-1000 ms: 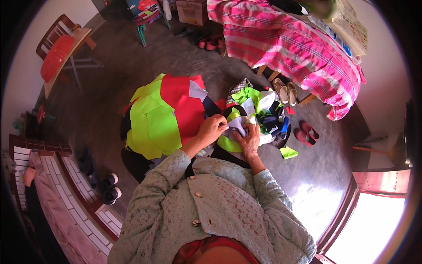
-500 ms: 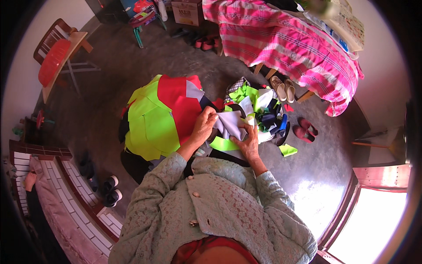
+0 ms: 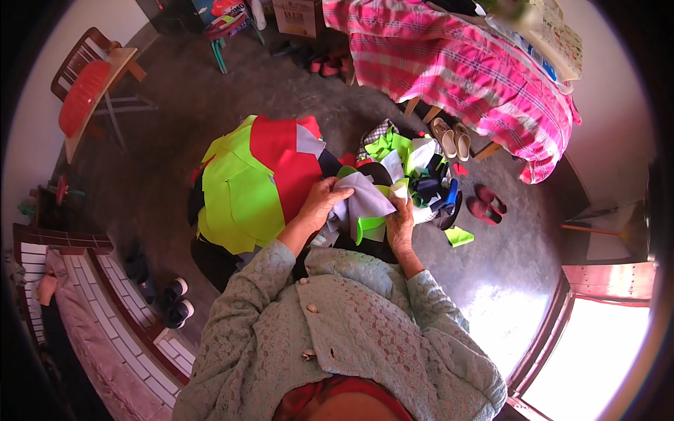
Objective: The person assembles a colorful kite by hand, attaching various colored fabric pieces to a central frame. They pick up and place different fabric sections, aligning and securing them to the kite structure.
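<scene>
A grey cloth piece (image 3: 371, 201) is stretched between my two hands above my lap. My left hand (image 3: 319, 205) pinches its left side, thumb on top. The fingers of my right hand (image 3: 400, 230) are closed at its right edge. Just above them is a pale, whitish bit (image 3: 399, 188) that I cannot make out. A lime-green strip (image 3: 368, 227) hangs below the grey cloth. To the left of my left hand lies a large spread of overlapping lime-green cloth pieces (image 3: 239, 203) and red cloth (image 3: 281, 151).
Mixed scraps (image 3: 421, 165) are heaped beyond my right hand, with one green scrap (image 3: 459, 236) on the floor. Beige shoes (image 3: 449, 137) and dark red shoes (image 3: 487, 204) stand right of the heap. A pink plaid cloth (image 3: 456, 77) hangs at the back. Another person's hand (image 3: 47, 288) shows far left.
The grey cloth has been turned and spread flatter between my hands. The lime-green strip has swung from lying sideways to hanging under it. My left hand has shifted slightly nearer to me.
</scene>
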The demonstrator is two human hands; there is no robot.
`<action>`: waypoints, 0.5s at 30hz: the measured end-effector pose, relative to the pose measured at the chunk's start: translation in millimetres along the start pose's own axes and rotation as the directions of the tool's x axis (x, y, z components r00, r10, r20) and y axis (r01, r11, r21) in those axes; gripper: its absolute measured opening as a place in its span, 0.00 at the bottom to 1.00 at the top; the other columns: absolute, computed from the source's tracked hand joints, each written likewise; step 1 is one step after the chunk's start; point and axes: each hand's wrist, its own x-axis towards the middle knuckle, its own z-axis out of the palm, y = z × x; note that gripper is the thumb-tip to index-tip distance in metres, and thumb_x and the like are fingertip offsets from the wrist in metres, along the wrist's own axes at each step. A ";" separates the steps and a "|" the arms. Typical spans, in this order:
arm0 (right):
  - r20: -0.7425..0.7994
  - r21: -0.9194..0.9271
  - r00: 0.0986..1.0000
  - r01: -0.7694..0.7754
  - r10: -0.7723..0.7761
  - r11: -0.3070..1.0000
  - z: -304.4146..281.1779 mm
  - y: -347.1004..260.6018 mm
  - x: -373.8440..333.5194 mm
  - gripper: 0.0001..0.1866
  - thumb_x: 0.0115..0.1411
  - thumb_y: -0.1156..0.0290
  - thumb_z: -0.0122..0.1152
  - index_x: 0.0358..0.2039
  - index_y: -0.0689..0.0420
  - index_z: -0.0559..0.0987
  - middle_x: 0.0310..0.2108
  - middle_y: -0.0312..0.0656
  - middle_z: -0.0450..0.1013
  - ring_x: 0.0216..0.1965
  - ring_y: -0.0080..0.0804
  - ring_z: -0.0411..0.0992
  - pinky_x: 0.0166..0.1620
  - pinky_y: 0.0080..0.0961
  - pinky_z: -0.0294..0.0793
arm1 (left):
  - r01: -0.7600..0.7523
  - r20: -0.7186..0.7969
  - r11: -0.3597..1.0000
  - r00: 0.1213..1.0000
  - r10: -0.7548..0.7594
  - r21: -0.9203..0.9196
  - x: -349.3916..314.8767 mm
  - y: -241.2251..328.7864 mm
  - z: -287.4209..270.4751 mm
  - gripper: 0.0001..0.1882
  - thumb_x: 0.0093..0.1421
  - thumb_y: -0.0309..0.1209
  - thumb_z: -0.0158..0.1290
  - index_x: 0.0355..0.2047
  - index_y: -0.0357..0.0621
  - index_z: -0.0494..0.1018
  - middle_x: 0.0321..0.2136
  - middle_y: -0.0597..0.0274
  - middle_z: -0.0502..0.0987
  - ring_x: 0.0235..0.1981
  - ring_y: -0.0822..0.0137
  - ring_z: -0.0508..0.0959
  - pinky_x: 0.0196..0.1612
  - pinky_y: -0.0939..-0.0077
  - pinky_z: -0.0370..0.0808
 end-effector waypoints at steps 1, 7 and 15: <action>0.001 0.051 1.000 -0.026 0.026 0.998 -1.2 0.7 0.0 0.13 0.48 0.76 0.59 0.37 0.59 0.71 0.36 0.49 0.64 0.39 0.49 0.66 0.43 0.36 0.67 | 0.023 0.018 0.995 1.000 -0.021 -0.102 5.4 -6.3 -7.6 0.09 0.52 0.31 0.59 0.29 0.46 0.69 0.26 0.72 0.71 0.28 0.80 0.68 0.33 0.83 0.65; -0.043 0.044 0.999 -0.009 0.011 0.999 -0.6 1.1 1.5 0.09 0.53 0.76 0.59 0.34 0.61 0.71 0.34 0.45 0.65 0.36 0.40 0.67 0.42 0.29 0.66 | -0.085 -0.047 0.969 0.996 0.076 -0.231 2.0 5.7 -6.8 0.09 0.53 0.32 0.58 0.26 0.50 0.67 0.26 0.73 0.70 0.30 0.78 0.69 0.37 0.80 0.65; -0.046 0.050 0.998 -0.033 0.035 0.998 1.3 -4.5 3.7 0.10 0.53 0.74 0.58 0.37 0.61 0.72 0.36 0.49 0.66 0.39 0.44 0.67 0.44 0.32 0.66 | -0.276 -0.188 0.916 0.955 0.228 -0.290 -7.0 49.4 -10.1 0.10 0.54 0.33 0.59 0.27 0.49 0.67 0.25 0.72 0.70 0.29 0.79 0.69 0.34 0.81 0.68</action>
